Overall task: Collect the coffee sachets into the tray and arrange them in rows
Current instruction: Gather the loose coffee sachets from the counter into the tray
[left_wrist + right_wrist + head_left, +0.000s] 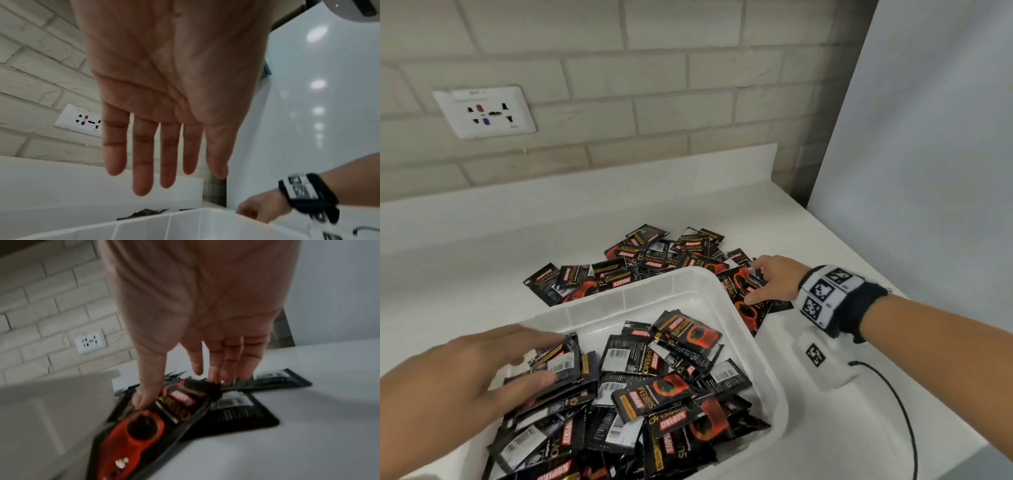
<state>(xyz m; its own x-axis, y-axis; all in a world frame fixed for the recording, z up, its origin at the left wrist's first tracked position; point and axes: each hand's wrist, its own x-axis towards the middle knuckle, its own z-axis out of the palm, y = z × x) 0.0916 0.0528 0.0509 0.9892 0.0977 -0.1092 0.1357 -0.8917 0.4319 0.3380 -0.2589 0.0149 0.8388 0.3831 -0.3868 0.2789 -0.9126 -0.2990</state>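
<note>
**Still gathering: right hand on the loose sachets, left flat over the tray**

The job is in its collecting step. The white plastic tray (763, 359) already holds a jumbled heap of Kopiko coffee sachets (654, 394), none in rows yet, and a second scatter of sachets (647, 260) lies on the white counter (482, 240) just behind and to the right of the tray.

The right hand (770, 277) reaches down onto the sachets by the tray's far right corner; its thumb (148, 386) presses one red-cup sachet (144, 426) and the fingertips touch the pack behind it, fingers fairly straight, nothing yet pinched (the wrist view is blurred, so a light grip can't be ruled out). The left hand (465, 373) is spread wide, fingers straight, over the heap at the tray's left side, holding nothing.

Next, the right hand likely needs to close on a few sachets and carry them over the rim. Sorting into rows waits until the counter pile is cleared.
</note>
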